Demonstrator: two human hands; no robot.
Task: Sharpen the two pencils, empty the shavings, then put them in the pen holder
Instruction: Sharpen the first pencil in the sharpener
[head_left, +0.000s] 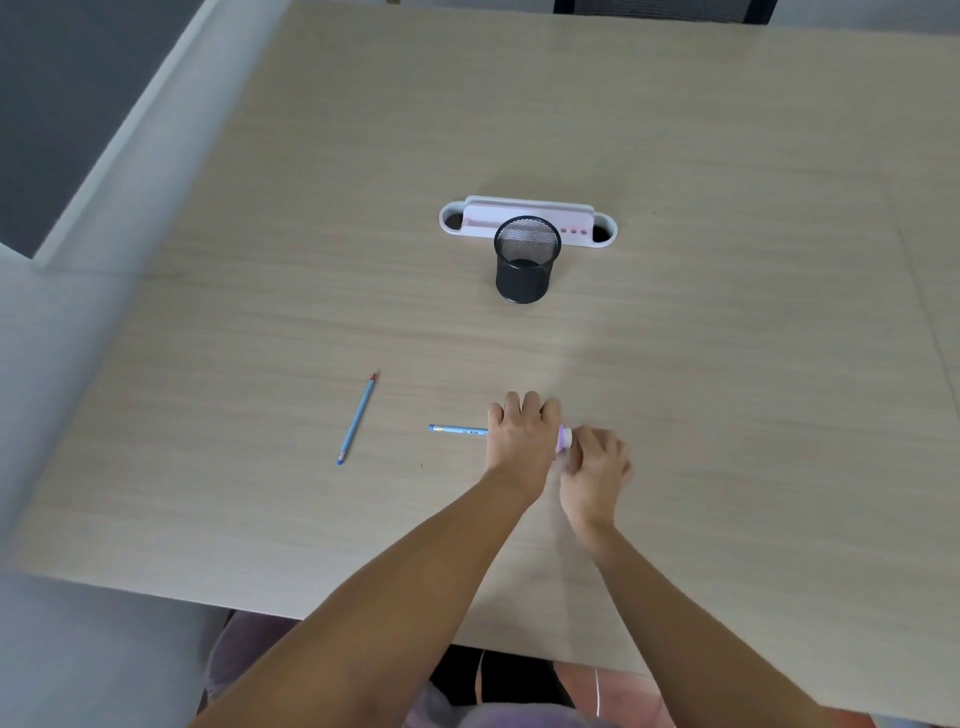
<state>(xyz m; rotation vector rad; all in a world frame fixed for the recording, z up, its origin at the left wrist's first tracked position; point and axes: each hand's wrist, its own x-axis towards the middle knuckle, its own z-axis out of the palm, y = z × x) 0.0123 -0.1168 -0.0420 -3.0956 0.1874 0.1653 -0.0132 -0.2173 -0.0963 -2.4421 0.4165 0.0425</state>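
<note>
My left hand (522, 441) grips a blue pencil (457, 429) that sticks out to the left, level over the table. Its other end is hidden under my fingers, at a small pink and white sharpener (565, 437). My right hand (597, 470) holds that sharpener from the right, fingers curled round it. A second blue pencil (357, 418) with a red tip lies free on the table to the left, pointing away from me. The black mesh pen holder (525, 260) stands upright farther back, in the middle of the table.
A white and pink desk organiser (527, 221) sits right behind the mesh holder. The light wooden table (727, 338) ends at a grey wall ledge on the left and at its near edge by my lap.
</note>
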